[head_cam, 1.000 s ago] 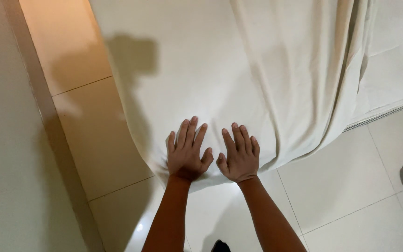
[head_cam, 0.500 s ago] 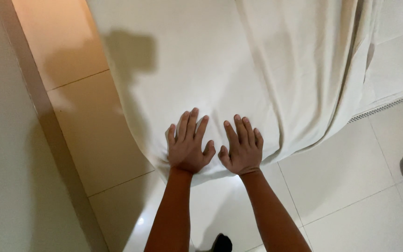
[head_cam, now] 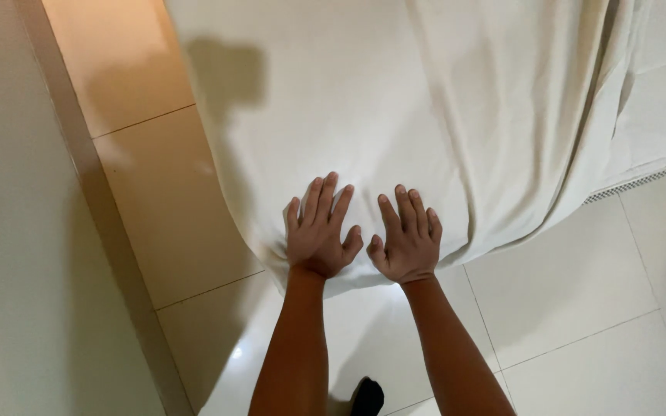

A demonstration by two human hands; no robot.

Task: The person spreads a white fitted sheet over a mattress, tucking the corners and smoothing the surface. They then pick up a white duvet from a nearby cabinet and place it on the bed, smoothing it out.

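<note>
Both hands, the left hand [head_cam: 319, 231] and right hand [head_cam: 406, 239], are laid flat with fingers spread on the cream bed sheet [head_cam: 364, 108], pinning its edge where it hangs toward the tiled floor [head_cam: 564, 308].

You've got a bed [head_cam: 657, 115] under a cream sheet [head_cam: 333, 115]; the sheet's corner hangs off the near edge over the tiled floor [head_cam: 564, 308].

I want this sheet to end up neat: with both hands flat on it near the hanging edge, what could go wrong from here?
The left hand and right hand press the cream sheet close to its edge, so it could slide off toward the glossy floor tiles. The folds at right may stay creased. The tiles look slippery.
</note>
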